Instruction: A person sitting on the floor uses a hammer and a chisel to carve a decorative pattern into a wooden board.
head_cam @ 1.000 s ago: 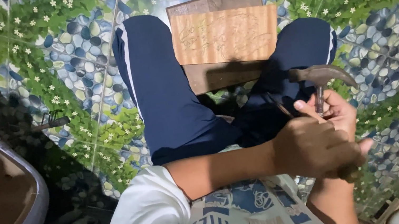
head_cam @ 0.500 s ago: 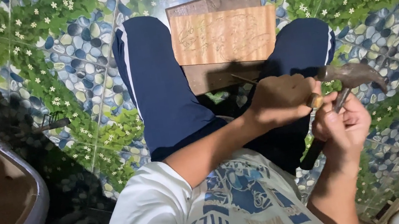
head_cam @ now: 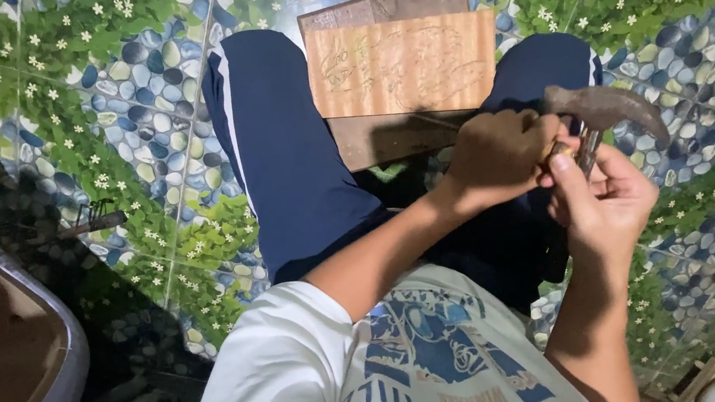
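Right now my right hand (head_cam: pixel 602 205) is wrapped around the hammer (head_cam: pixel 601 107), held above my right knee. My left hand (head_cam: pixel 498 155) pinches closed at its neck, near the wooden board (head_cam: pixel 403 65) on my lap.

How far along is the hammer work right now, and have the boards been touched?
Done: wooden boards lie stacked between the legs on the tiled floor. In hand: both hands hold a claw hammer up over the lap, left hand closed near its head, right hand cupped beneath. Left: the hammer is not on the boards; no nail is visible.
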